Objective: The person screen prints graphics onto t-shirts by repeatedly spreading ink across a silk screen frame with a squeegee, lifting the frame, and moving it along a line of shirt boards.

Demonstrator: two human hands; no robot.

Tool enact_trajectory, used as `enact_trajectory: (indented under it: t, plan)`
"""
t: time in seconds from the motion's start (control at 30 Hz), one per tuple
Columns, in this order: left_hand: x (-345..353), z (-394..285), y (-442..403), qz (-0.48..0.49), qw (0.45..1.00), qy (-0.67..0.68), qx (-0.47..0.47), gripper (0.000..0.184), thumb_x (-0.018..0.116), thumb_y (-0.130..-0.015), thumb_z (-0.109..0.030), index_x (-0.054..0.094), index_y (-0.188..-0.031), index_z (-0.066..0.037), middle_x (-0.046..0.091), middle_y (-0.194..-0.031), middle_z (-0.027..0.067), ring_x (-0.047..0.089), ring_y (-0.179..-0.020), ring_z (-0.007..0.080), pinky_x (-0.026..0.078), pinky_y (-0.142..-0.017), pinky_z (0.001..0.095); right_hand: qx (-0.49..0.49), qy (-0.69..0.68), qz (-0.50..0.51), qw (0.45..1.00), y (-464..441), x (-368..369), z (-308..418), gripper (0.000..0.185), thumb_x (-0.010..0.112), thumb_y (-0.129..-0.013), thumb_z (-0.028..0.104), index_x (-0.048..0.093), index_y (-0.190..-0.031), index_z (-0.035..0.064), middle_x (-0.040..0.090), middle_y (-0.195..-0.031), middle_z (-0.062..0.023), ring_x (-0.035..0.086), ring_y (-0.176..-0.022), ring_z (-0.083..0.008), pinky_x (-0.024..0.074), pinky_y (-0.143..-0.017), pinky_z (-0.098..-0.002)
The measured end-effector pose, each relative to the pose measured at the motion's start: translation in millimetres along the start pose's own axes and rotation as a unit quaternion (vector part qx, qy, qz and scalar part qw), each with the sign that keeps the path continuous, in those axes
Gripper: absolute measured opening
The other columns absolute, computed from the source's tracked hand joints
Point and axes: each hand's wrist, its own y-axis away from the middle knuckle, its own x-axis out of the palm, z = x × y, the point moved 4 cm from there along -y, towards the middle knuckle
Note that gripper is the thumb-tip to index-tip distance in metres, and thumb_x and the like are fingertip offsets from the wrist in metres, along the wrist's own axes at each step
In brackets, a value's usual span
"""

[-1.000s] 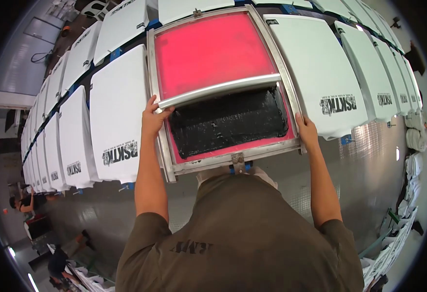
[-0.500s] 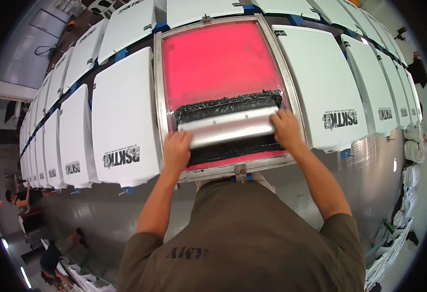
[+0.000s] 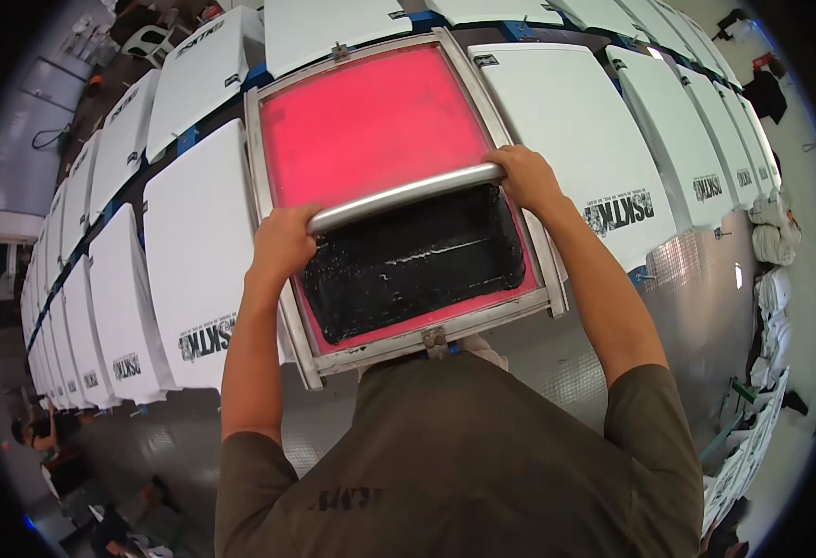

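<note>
My left hand (image 3: 285,240) is wrapped round the left end of a long metal-handled squeegee (image 3: 408,193), and my right hand (image 3: 527,177) grips its right end. The squeegee lies across a screen-printing frame (image 3: 371,352), slightly tilted in view with its right end higher. Beyond it stretches bright pink mesh (image 3: 371,121). On the near side, a broad rectangle of wet black ink (image 3: 413,260) covers the mesh, with a ridge across its middle. The squeegee's blade is hidden under the handle and hands.
White shirts on boards flank the frame: one on the left (image 3: 199,205), one on the right (image 3: 566,121), both with black lettering. More boards curve away in rows. A metal clamp (image 3: 436,342) sits at the frame's near edge. Other people are at the lower left.
Both hands have pushed the squeegee away from my body, toward the far part of the screen. Black ink shows behind it where the handle was. The whole view has turned slightly.
</note>
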Motion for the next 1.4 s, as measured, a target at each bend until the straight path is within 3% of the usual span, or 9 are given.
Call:
enact_trajectory:
  t: [0.27,0.57,0.7,0.8,0.93,1.03,1.1,1.23,1.4]
  plan:
    - [-3.9,-18.6,-26.9,0.078,0.994,0.015,0.074,0.041,0.055,-0.067,0.003,0.072,-0.101,-0.014,0.067,-0.084,0.0182,0.064,-0.083,0.0389,0.05,-0.076,0.0477,0.118,-0.019,0.039,0.992,71.7,-4.3,4.5,0.031,0.07,-0.07,0.005,0.07,-0.101,0.0089,0.067,-0.096,-0.01,0.062,-0.095,-0.031,0.0503,-0.084,-0.0404]
    - [-5.9,-56.3,-49.2,0.1,0.972,-0.001,0.214,0.037,0.059,-0.063,0.005,0.072,-0.095,-0.01,0.067,-0.081,0.015,0.064,-0.078,0.036,0.049,-0.07,0.0422,0.208,-0.044,-0.045,0.976,171.2,-16.9,47.8,0.027,0.067,-0.071,0.003,0.069,-0.097,0.0116,0.065,-0.089,-0.0088,0.062,-0.085,-0.0309,0.0511,-0.073,-0.0414]
    - [-39.9,-57.3,-40.1,0.06,0.971,-0.014,0.23,0.032,0.058,-0.064,0.006,0.072,-0.09,-0.008,0.067,-0.079,0.0148,0.064,-0.076,0.0351,0.05,-0.07,0.0419,0.197,-0.071,-0.041,0.977,172.7,-9.5,69.3,0.028,0.07,-0.07,0.006,0.067,-0.097,0.0115,0.064,-0.087,-0.0083,0.062,-0.085,-0.0309,0.0503,-0.073,-0.0422]
    - [-87.1,-52.0,-14.8,0.035,0.984,-0.064,0.165,0.034,0.055,-0.062,0.01,0.072,-0.088,-0.006,0.067,-0.08,0.0153,0.065,-0.078,0.0354,0.05,-0.072,0.0429,0.147,-0.149,-0.024,0.978,146.3,0.8,79.0,0.028,0.07,-0.068,0.005,0.067,-0.095,0.0108,0.063,-0.088,-0.0084,0.061,-0.087,-0.0311,0.0492,-0.075,-0.0425]
    - [-119.9,-38.0,37.8,-0.075,0.986,-0.078,0.126,0.024,0.055,-0.065,0.005,0.068,-0.081,-0.007,0.065,-0.074,0.0138,0.061,-0.072,0.0359,0.046,-0.068,0.046,0.039,-0.183,-0.126,0.974,91.3,15.4,80.4,0.03,0.067,-0.068,-0.002,0.067,-0.096,0.0062,0.065,-0.093,-0.0123,0.061,-0.091,-0.0336,0.0487,-0.079,-0.0411]
    - [-89.5,-36.0,69.2,-0.181,0.97,-0.099,0.126,0.027,0.057,-0.064,0.005,0.067,-0.086,-0.007,0.065,-0.076,0.0121,0.061,-0.071,0.0346,0.044,-0.064,0.0453,-0.015,-0.144,-0.194,0.97,66.3,34.1,63.3,0.036,0.062,-0.064,-0.007,0.068,-0.097,0.0059,0.066,-0.095,-0.0115,0.062,-0.091,-0.0322,0.0493,-0.081,-0.0416]
    - [-36.0,-28.7,82.2,-0.228,0.964,-0.079,0.11,0.033,0.057,-0.063,0.006,0.065,-0.092,-0.008,0.064,-0.085,0.0094,0.061,-0.085,0.0313,0.043,-0.079,0.0453,-0.027,-0.091,-0.233,0.968,71.9,48.9,45.5,0.037,0.062,-0.062,-0.006,0.068,-0.095,0.0103,0.066,-0.097,-0.0049,0.062,-0.095,-0.0263,0.0451,-0.085,-0.0403]
    - [33.4,-49.5,104.7,-0.212,0.974,-0.053,0.068,0.032,0.057,-0.069,0.004,0.063,-0.097,-0.01,0.061,-0.094,0.0041,0.06,-0.096,0.023,0.04,-0.092,0.0462,-0.005,-0.035,-0.229,0.973,113.7,48.2,23.9,0.041,0.06,-0.058,-0.007,0.066,-0.095,0.0096,0.064,-0.098,-0.0059,0.059,-0.098,-0.0278,0.0428,-0.088,-0.0411]
    - [34.2,-33.4,127.9,-0.149,0.985,0.028,0.075,0.038,0.056,-0.066,0.006,0.064,-0.099,-0.011,0.064,-0.095,0.004,0.061,-0.095,0.0252,0.041,-0.091,0.0479,-0.038,-0.057,-0.121,0.99,145.3,13.4,43.9,0.043,0.058,-0.057,-0.007,0.067,-0.096,0.0096,0.064,-0.094,-0.0065,0.058,-0.094,-0.0291,0.0444,-0.083,-0.0423]
